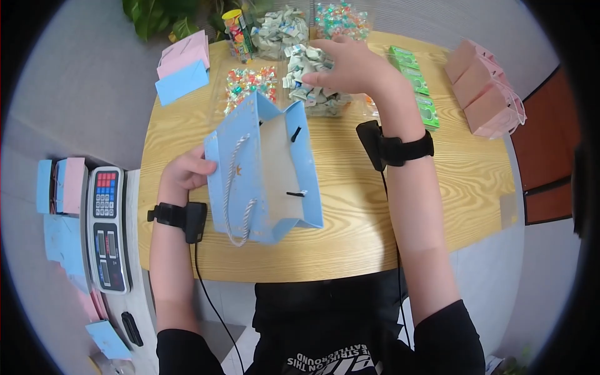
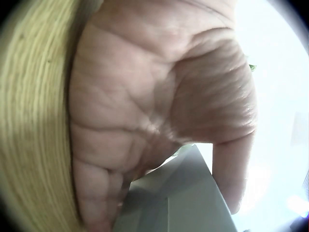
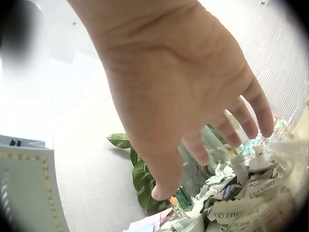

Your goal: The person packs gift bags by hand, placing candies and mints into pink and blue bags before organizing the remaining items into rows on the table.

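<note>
Blue bag (image 1: pixel 253 172) is pinched by left fingers (image 2: pixel 94 186); empty right fingers (image 3: pixel 259 106) spread over sweets (image 1: pixel 305 70).

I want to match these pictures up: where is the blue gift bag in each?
Head: just left of centre, the blue gift bag, held by the left hand.
Left wrist: bottom centre, the blue gift bag, looking grey.
Right wrist: lower-left edge, the blue gift bag, partly cut off.
Shared landmark: leafy plant, clear only in head and right wrist views.
</note>
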Tool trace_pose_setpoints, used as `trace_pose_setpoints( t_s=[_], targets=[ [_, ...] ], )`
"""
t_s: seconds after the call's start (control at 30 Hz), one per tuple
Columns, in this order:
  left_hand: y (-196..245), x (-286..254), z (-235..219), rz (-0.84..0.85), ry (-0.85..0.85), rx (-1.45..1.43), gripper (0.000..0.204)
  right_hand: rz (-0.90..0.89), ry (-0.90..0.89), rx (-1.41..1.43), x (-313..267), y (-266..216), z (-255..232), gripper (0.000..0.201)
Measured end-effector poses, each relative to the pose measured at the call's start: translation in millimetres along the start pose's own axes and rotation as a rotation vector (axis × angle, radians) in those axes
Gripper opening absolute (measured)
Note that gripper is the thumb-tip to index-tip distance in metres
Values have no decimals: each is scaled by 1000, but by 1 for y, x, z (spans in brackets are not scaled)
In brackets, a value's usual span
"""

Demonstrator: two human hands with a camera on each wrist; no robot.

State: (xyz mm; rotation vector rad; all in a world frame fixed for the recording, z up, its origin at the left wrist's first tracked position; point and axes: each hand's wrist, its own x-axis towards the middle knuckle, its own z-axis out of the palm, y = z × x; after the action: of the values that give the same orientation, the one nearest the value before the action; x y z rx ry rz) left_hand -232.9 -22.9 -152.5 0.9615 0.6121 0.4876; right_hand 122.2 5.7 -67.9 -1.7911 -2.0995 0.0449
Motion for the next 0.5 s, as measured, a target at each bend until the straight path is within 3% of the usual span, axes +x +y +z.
trace_pose_setpoints(
  t_s=[0.13, 0.4, 0.5],
  targets=[
    [3, -1, -1, -71, 30, -10, 90, -64, -79, -92, 0, -3, 14, 74],
    [1, -1, -9, -11, -18, 14, 84, -9, -206, -166, 5, -10, 28, 69],
    [2, -1, -17, -15, -64, 22, 83, -60, -48, -127, 5, -9, 32, 67]
  ],
)
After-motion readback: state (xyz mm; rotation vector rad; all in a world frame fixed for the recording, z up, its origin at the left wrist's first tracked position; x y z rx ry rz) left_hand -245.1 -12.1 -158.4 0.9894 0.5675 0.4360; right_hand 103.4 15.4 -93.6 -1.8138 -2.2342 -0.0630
